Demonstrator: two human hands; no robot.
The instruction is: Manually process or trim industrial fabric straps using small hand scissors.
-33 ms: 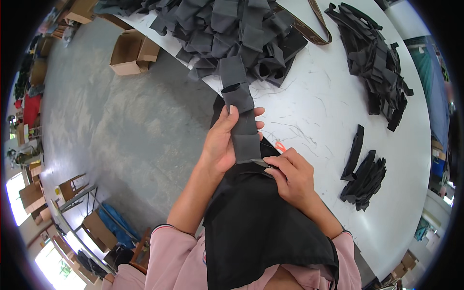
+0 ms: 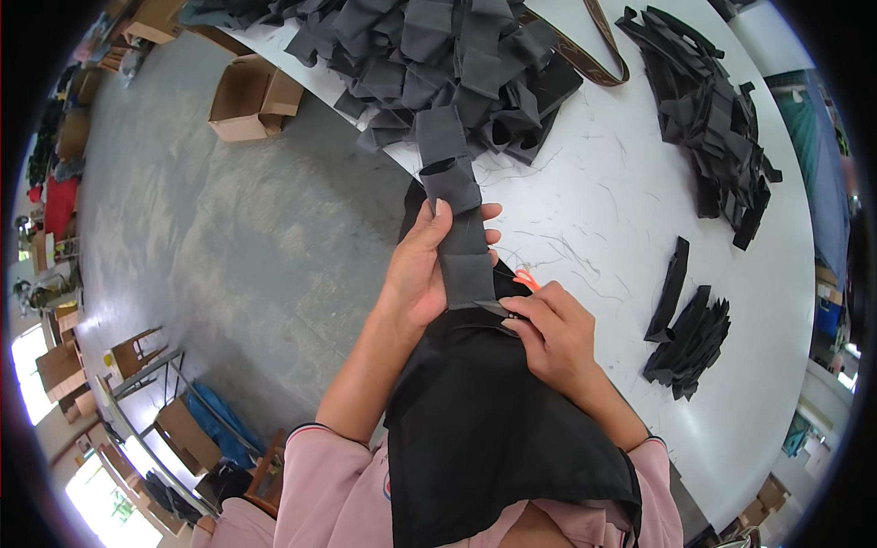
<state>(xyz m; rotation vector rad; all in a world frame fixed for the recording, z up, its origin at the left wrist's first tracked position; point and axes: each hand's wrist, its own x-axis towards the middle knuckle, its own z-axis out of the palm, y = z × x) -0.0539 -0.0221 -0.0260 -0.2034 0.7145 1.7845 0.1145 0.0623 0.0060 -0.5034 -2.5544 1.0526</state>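
Note:
My left hand [image 2: 422,265] is closed around a dark grey fabric strip [image 2: 468,279] with stitched, looped sections, thumb on top and fingertips showing along its right edge. From there the strip runs up to the big heap of like grey pieces [image 2: 402,55] at the table's far edge. In my right hand [image 2: 559,333] is a pair of small thread snips [image 2: 494,309], pinched between thumb and fingers. Their dark metal blades touch the strip's lower stitched edge. An orange loop [image 2: 524,279], perhaps part of the snips, shows behind the right hand.
The white table [image 2: 585,192] carries loose thread ends. At its right lie a long pile of black strips [image 2: 717,137] and a smaller bundle [image 2: 687,352]. A brown patterned band [image 2: 585,66] lies by the heap. An open cardboard box [image 2: 251,100] stands on the floor at left.
My right hand has shifted very slightly right. More of the orange loop shows. The left hand and the strip are practically where they were.

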